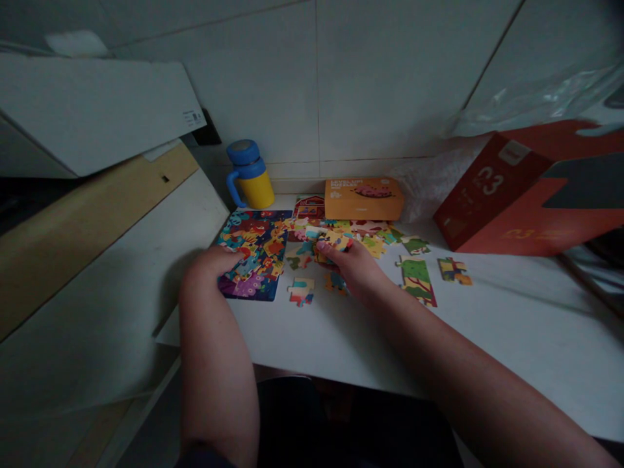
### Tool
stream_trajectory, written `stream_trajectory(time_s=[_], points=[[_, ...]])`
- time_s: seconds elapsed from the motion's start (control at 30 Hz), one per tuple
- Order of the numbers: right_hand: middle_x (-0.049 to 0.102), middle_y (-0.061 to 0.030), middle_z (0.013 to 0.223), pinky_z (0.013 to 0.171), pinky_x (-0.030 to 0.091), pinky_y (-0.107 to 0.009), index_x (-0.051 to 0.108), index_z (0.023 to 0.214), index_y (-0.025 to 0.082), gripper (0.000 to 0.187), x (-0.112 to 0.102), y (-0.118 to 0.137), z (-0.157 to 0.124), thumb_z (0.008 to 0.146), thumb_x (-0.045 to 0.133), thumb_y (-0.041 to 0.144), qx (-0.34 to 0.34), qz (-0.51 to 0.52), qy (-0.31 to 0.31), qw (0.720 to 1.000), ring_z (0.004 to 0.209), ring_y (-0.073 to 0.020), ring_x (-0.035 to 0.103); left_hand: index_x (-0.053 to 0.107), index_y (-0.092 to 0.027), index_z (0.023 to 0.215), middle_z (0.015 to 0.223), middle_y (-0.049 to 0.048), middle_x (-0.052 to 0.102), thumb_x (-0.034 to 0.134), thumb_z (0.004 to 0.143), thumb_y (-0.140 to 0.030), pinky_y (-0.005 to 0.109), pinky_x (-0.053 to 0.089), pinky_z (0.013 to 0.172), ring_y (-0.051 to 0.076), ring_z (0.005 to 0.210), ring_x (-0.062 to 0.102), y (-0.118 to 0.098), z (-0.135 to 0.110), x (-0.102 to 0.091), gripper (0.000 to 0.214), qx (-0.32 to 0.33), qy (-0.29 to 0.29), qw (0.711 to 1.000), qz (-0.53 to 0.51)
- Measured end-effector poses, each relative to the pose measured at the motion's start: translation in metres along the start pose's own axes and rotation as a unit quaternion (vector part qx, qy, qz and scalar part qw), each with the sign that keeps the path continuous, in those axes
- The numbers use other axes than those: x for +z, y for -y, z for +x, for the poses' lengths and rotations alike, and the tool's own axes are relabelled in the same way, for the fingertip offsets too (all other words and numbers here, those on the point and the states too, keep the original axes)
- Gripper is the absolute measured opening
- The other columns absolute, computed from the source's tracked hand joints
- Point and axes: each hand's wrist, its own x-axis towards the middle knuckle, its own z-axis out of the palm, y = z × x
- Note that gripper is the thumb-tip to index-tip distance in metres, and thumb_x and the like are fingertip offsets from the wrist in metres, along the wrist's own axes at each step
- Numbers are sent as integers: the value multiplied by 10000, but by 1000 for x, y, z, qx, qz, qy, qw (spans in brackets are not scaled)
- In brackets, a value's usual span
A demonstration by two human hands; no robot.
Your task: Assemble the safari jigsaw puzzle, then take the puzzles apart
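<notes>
My left hand (214, 262) lies at the left edge of a dark, colourful picture puzzle (249, 286), one digit stretched over it and the other fingers mostly hidden. Its visible part looks open. In front of the orange puzzle box, my right hand (353, 262) is closed on a puzzle piece (335, 239), with the thumb on top. Below that hand lies a blue and tan piece (335, 282), partly covered. Another loose piece (301, 291) rests between the hands. To the right are a joined green strip of pieces (416, 278) and a separate piece (454, 270).
An orange puzzle box (364, 199) stands against the wall, with several pieces spread before it. A blue and yellow mug (256, 185) is at the back left. On the right stands a large red box (502, 195) beside bubble wrap (424, 192). White panels (97, 117) crowd the left.
</notes>
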Motion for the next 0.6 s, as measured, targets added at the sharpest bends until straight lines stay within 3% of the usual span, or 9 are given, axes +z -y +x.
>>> stream_trajectory(time_s=[0.07, 0.13, 0.2, 0.3, 0.4, 0.5, 0.6], points=[[803, -57, 1108, 871, 626, -385, 786, 985, 246, 503, -1, 0, 0, 641, 954, 571, 0, -9, 6, 1000, 1000, -253, 751, 676, -216, 653, 588, 49, 671, 801, 736, -493, 344, 478, 674, 295, 715, 685, -7, -2, -1, 315, -32, 20, 999, 18], [801, -59, 1122, 863, 622, -374, 788, 992, 241, 478, -1, -1, -1, 675, 939, 566, -1, -21, 20, 1000, 1009, -249, 745, 708, -226, 683, 671, 57, 714, 742, 787, -577, 336, 475, 672, 285, 738, 688, -21, -7, 1, 368, -23, 23, 999, 13], [803, -59, 1123, 863, 617, -365, 794, 1003, 237, 459, -1, -2, -2, 705, 922, 561, 2, -31, 35, 999, 1011, -245, 744, 737, -229, 782, 774, 51, 745, 627, 865, -684, 314, 477, 688, 254, 783, 680, -42, -15, 6, 475, 53, 26, 997, -53], [812, -56, 1111, 901, 610, -374, 806, 1030, 243, 457, 1, -3, -4, 719, 912, 561, -2, -32, 64, 997, 1008, -248, 753, 747, -214, 936, 874, 47, 745, 591, 896, -717, 289, 474, 703, 216, 806, 651, -76, -27, 19, 529, 204, 116, 956, -178], [813, -47, 1129, 928, 608, -386, 810, 1046, 263, 451, 3, -4, -6, 721, 909, 561, -12, -30, 84, 996, 1031, -257, 758, 678, -199, 819, 752, 11, 650, 653, 895, -647, 271, 423, 650, 175, 707, 575, -99, -36, 31, 455, 272, 142, 929, -205], [812, -44, 1125, 908, 623, -399, 806, 1049, 271, 453, 2, -4, -5, 726, 904, 573, -9, -35, 60, 998, 1038, -268, 758, 611, -199, 749, 693, -11, 580, 642, 912, -613, 264, 387, 617, 152, 649, 522, -102, -35, 36, 446, 274, 118, 929, -221], [815, -38, 1104, 896, 632, -399, 796, 1040, 273, 473, 1, -4, -2, 687, 935, 555, -7, -18, 10, 1000, 1007, -264, 768, 638, -206, 817, 703, 0, 616, 594, 924, -622, 274, 409, 612, 171, 652, 563, -87, -23, 29, 432, 191, 28, 954, -230]])
